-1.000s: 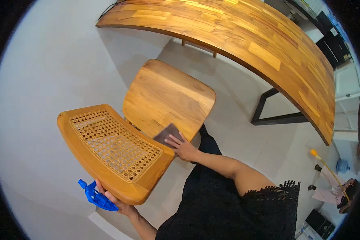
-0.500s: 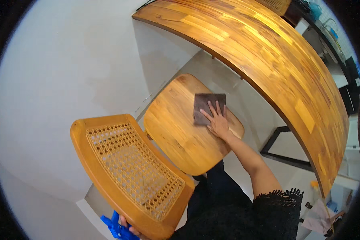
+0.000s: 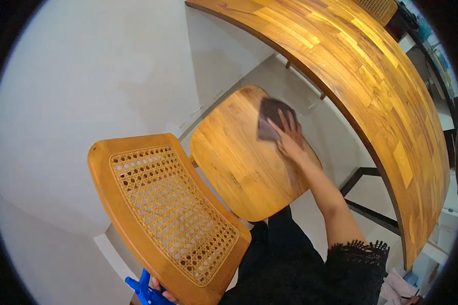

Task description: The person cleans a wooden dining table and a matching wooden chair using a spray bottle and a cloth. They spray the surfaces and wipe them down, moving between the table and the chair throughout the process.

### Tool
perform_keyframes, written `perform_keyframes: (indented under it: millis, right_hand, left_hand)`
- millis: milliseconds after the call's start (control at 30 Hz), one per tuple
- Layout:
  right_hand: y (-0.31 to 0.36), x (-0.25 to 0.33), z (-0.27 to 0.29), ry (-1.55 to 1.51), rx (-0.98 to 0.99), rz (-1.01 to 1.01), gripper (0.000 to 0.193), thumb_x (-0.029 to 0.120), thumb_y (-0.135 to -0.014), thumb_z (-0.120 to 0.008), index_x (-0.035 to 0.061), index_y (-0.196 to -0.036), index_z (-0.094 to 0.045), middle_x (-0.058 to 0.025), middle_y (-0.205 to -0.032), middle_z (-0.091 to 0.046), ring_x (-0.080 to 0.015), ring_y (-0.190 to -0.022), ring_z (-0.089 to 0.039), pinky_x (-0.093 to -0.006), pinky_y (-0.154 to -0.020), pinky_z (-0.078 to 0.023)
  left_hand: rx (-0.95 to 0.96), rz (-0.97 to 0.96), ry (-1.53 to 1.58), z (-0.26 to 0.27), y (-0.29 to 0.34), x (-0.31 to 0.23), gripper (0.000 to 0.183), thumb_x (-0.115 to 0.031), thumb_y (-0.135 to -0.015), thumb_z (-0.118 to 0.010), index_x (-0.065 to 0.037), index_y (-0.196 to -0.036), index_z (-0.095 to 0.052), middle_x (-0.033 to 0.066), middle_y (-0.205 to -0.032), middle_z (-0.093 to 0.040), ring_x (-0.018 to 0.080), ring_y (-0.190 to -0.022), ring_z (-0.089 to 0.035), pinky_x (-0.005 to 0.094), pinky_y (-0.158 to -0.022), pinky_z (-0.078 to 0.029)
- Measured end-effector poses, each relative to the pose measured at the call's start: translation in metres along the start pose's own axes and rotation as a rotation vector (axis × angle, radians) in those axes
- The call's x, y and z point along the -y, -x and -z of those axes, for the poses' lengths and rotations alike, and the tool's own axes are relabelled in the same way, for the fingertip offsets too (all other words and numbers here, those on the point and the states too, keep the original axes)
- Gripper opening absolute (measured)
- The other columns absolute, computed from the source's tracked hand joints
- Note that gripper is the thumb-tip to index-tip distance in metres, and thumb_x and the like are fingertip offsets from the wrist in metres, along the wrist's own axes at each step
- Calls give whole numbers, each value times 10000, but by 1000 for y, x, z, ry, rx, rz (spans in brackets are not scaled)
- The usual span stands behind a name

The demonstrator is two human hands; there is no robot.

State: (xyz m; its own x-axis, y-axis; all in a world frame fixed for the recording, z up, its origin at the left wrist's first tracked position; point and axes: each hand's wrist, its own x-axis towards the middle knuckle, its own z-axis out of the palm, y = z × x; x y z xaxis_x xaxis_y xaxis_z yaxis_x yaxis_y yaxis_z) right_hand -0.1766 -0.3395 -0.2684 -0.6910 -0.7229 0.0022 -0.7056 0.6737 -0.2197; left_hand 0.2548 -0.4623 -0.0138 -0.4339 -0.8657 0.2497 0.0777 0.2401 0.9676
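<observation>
Right hand (image 3: 291, 138), cloth (image 3: 270, 114) at seat (image 3: 239, 162) edge

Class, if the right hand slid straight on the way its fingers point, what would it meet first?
The right hand, on a square dark-brown cloth, would likely leave the rounded light-brown wooden seat and meet the plain white wall first; depth is unclear.

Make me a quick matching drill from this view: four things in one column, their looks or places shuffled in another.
Things:
1. cloth
2. sprayer
3. chair back
4. table

Looks or places:
A. woven panel in a wooden frame
B. beyond the chair seat, at upper right
C. dark, under the right hand
D. blue, by the left hand

Pairs: 1-C, 2-D, 3-A, 4-B
</observation>
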Motion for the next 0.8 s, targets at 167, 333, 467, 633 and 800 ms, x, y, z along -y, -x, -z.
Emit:
perform_keyframes:
  millis: [167,333,467,633,800]
  right_hand:
    - [21,0,9,46,32,-37,825,250,-733,-693,353,-1412,-236,-70,-1514,-61,-361,-1380,-50,-617,-1053,-130]
    - [-65,69,-16,-11,-96,-33,779,308,-732,-671,316,-1404,-275,-54,-1519,-71,-354,-1385,-35,-624,-1061,-34]
    - [-67,161,-60,-16,-41,310,797,347,-718,-666,319,-1409,-270,-37,-1519,-84,-340,-1389,-9,-618,-1066,-12]
    - [21,193,-61,-242,91,679,585,221,-796,-533,290,-1358,-384,9,-1498,-194,-271,-1393,-94,-556,-1099,-23]
    - [45,36,-45,-220,-95,378,709,88,-710,-555,244,-1373,-360,19,-1477,-254,-254,-1384,-154,-513,-1109,-87]
  left_hand:
    - [26,-14,53,5,9,-1,556,-440,-931,-382,-89,-1360,-333,123,-1399,-333,282,-1274,-334,462,-1061,-256]
    - [47,-22,42,11,13,-3,552,-433,-936,-370,-95,-1369,-322,118,-1407,-324,280,-1281,-324,460,-1067,-243]
    - [45,-16,15,12,16,-5,548,-428,-940,-361,-99,-1376,-314,115,-1414,-317,278,-1287,-316,459,-1072,-234]
    - [57,-48,80,10,29,0,544,-421,-945,-349,-104,-1385,-304,110,-1422,-308,275,-1295,-306,458,-1079,-221]
    - [-47,-7,36,-4,26,9,559,-474,-903,-446,-97,-1311,-381,145,-1377,-359,292,-1257,-356,475,-1046,-287]
